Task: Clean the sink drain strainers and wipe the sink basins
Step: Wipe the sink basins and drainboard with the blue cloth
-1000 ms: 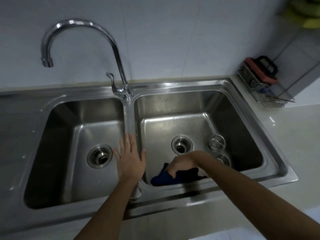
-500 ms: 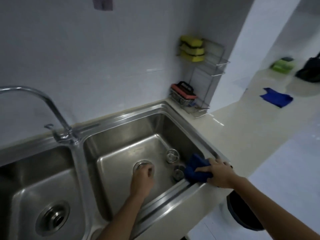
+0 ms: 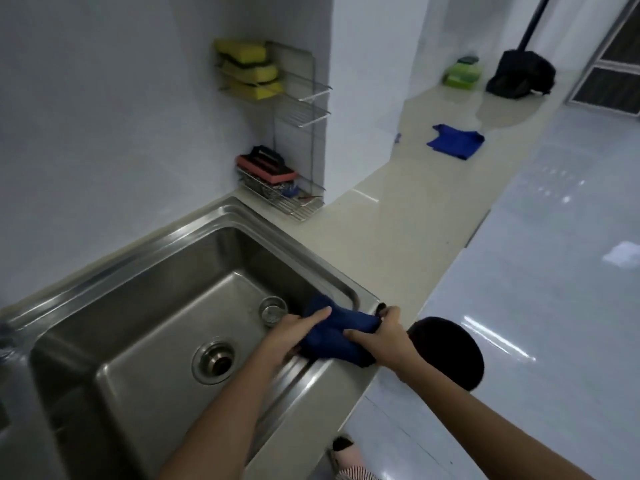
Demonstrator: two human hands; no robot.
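Note:
A dark blue cloth lies bunched over the front right corner of the steel right sink basin. My left hand holds its left side, thumb laid along the top. My right hand grips its right end at the rim. A round metal drain strainer stands loose on the basin floor just left of the cloth. The open drain sits in the middle of the basin floor. The left basin is almost out of view.
A wire rack with a red-and-black brush stands at the back right of the sink, and yellow sponges sit on a wall shelf above. Another blue cloth lies on the beige counter. A black bin stands below the counter edge.
The view swung right, away from the tap. My right hand carried the cloth from the basin floor up to the front right corner. My left hand left the drain and took the cloth.

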